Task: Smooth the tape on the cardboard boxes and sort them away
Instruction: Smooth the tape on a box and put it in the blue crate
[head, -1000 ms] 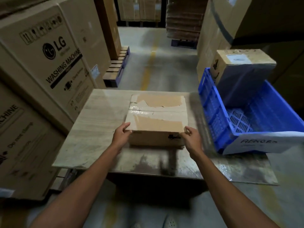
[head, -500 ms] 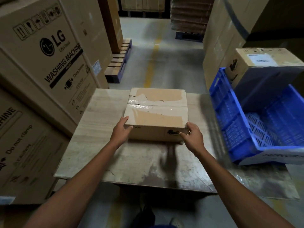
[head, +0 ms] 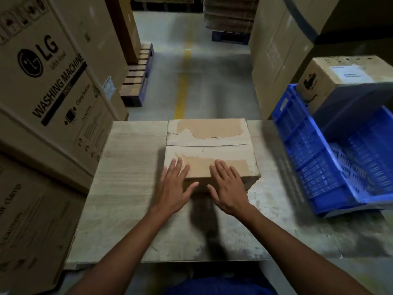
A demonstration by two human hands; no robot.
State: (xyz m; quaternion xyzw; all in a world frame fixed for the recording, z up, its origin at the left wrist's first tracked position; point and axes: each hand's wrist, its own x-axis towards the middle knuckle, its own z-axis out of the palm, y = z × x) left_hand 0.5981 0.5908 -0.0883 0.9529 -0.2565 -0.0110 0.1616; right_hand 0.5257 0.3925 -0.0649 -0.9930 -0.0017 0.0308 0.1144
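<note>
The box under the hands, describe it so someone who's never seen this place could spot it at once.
Find the pale wooden table between the tall washing machine cartons and the blue crate. The cardboard box sits at its middle, left hand and right hand spread flat over its near edge. Unlike the white-labelled box by the crate, its top shows torn brown patches.

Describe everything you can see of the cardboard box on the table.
The cardboard box is a low, squarish brown carton lying flat on the pale wooden table, at its far edge. Its two top flaps are closed, meeting at a seam across the middle. Each flap bears a darker brown patch with ragged edges. Its near right corner looks scuffed. The left hand and right hand lie flat, fingers straight, on its near flap, thumbs over the front face.
</note>
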